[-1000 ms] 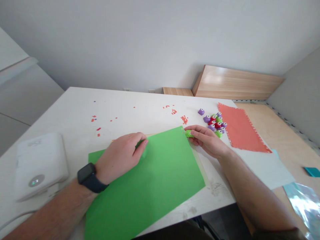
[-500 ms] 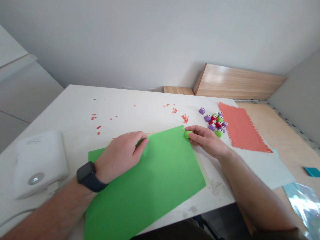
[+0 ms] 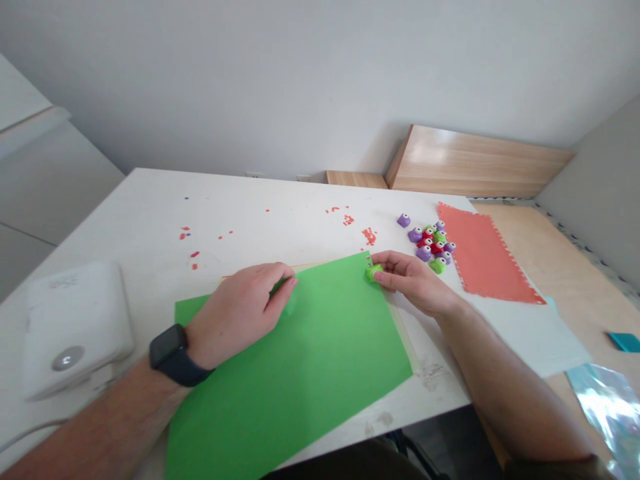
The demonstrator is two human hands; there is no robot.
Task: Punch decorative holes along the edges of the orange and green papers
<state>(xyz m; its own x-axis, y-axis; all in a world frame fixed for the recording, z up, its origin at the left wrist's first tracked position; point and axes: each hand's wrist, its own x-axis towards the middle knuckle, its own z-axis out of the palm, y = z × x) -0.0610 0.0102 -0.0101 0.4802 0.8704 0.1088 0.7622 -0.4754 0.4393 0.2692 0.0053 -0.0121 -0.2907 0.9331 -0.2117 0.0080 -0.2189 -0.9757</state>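
Observation:
A large green sheet of paper lies on the white table, tilted, with a paler sheet peeking out along its right edge. Its upper edge is pinched between the thumb and fingers of my left hand, which has a dark watch on the wrist. My right hand closes on a small green craft paper punch set at the sheet's right edge, just below the top corner. Small notches show in the edge above the punch. Part of the punch is hidden by my fingers.
Several purple, red and green punches cluster right of my right hand, near a red sheet with a notched border. Red paper bits are scattered beyond the green sheet. A white device with a cable stands at left.
The green punch has turned and slid slightly down the sheet's right edge in my right hand, baring more notches by the corner. My left hand keeps its pinch.

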